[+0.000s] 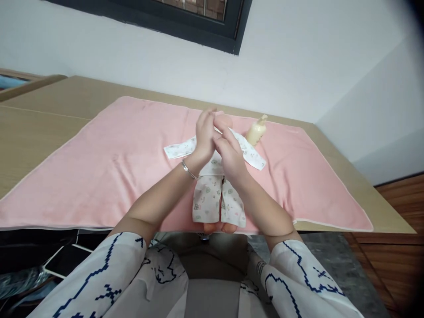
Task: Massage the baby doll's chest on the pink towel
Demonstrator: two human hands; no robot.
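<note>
My left hand [206,134] and my right hand [230,150] meet palm to palm above a doll, fingers stretched out and touching near the tips. Neither is seen holding anything; whatever lies between the palms is hidden. Beneath them the doll lies on its back in a white printed top [212,167] with sleeves spread and matching trousers [207,201]. Its head [225,120] is mostly covered by my hands, and its feet [209,227] poke out at the near edge. A cream pump bottle [256,131] stands just right of the doll's head.
A pink blanket [89,172] with some creases covers much of the wooden table [39,119]. Behind it rise a white wall and a dark window frame [198,35]. Wooden panels [402,207] are at the right. Dark items lie below the left front edge.
</note>
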